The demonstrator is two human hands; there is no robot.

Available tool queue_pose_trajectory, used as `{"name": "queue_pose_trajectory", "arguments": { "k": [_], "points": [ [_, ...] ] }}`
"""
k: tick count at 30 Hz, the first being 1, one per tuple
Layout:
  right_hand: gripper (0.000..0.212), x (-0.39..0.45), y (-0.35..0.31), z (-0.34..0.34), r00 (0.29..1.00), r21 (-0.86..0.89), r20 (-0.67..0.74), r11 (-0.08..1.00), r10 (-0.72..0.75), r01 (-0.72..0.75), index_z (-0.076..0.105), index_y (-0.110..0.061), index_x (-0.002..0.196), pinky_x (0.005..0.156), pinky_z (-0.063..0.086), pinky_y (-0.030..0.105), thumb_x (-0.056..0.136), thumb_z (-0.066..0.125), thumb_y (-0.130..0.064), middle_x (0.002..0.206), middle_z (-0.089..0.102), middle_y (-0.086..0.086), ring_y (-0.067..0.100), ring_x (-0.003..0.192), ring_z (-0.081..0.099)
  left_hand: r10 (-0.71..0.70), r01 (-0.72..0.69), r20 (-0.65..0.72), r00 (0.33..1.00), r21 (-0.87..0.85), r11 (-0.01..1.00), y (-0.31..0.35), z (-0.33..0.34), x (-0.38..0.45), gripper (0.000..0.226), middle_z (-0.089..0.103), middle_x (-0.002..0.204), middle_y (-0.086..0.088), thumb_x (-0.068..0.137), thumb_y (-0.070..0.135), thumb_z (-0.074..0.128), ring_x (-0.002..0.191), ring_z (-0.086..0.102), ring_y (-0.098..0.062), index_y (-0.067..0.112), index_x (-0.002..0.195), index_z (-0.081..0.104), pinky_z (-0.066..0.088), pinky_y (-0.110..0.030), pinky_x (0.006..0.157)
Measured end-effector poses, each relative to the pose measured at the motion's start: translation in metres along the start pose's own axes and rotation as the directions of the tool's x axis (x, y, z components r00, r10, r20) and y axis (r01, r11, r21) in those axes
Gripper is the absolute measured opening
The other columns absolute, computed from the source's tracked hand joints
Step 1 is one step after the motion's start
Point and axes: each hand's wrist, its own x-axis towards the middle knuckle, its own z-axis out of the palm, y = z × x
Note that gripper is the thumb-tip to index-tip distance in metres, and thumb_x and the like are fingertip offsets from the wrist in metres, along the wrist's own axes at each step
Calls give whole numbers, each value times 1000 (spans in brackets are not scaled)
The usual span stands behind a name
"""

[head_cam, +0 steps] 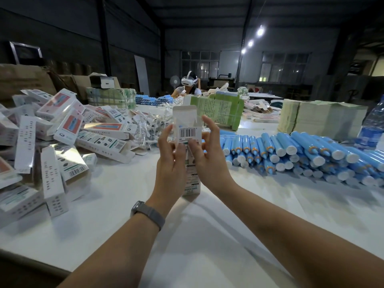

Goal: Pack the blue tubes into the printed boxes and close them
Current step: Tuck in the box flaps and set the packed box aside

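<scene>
The printed box (188, 142) stands upright on the desk (124, 204), its bottom end resting there so the open top faces the person, top flap raised, and what looks like a blue tube sits inside, though the mouth is too small to be sure. The left hand (169, 156) and right hand (209, 154) each take a curled grip on the box's upper sides, steadying it and probably readying the side flaps for folding in; loose blue tubes (291, 152) lie stacked within reach at right, finished boxes (62, 132) piled left
</scene>
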Motion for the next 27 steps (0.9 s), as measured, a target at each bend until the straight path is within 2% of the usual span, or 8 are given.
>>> {"name": "queue_pose_trajectory", "arguments": {
  "k": [4,8,10,14,18,21,25,27],
  "points": [
    [57,-1,2,-2,1000,37,-5,999,2,-2,24,-61,132,79,55,56,101,52,-22,113,62,-2,21,89,68,70,-71,18,997,70,995,3,-3,0,49,68,105,22,102,33,40,95,70,-8,72,131,29,56,-24,79],
    [61,0,2,-4,1000,30,4,999,15,-15,22,-64,130,78,58,48,101,53,-21,110,61,-5,19,87,68,25,-28,29,999,89,996,3,-5,1,48,68,101,13,100,36,39,89,71,-18,74,128,34,58,-51,82],
    [61,1,2,-4,1000,40,9,999,21,-21,23,-64,128,76,59,43,101,53,-19,110,61,-5,17,86,67,7,-10,33,999,87,996,4,-5,2,46,68,98,11,100,36,39,87,70,-24,72,128,36,56,-58,82],
    [57,2,3,-4,999,43,21,999,25,-26,27,-63,127,70,58,35,102,52,-18,109,60,-8,13,84,67,-13,12,22,1000,63,998,7,-5,3,44,66,94,8,99,32,39,87,67,-23,67,125,41,55,-60,83],
    [55,0,1,-5,999,50,45,998,26,-28,32,-67,122,72,59,47,101,50,-19,112,60,-4,20,86,67,-18,17,17,1000,44,999,12,-4,4,40,65,99,6,97,29,37,91,67,-24,62,120,45,56,-58,83],
    [55,-1,0,-6,998,58,56,998,14,-17,35,-71,118,73,59,49,98,50,-23,112,61,-5,19,84,68,2,-3,7,1000,87,996,13,-3,5,39,64,100,6,98,28,35,89,66,-26,62,115,44,55,-58,80],
    [51,-2,2,-8,999,66,51,998,-2,-1,39,-60,121,70,58,39,100,51,-16,111,63,-1,17,81,67,45,-46,6,999,122,991,12,-2,6,22,66,101,17,98,45,35,83,68,-13,54,117,43,58,-49,74],
    [46,-3,1,-8,999,68,53,998,-1,-2,40,-55,120,68,57,34,100,51,-16,108,65,-3,17,81,67,48,-48,3,999,126,991,11,-2,5,22,66,101,17,100,44,35,84,69,-12,50,120,42,59,-45,72]
  ]
}}
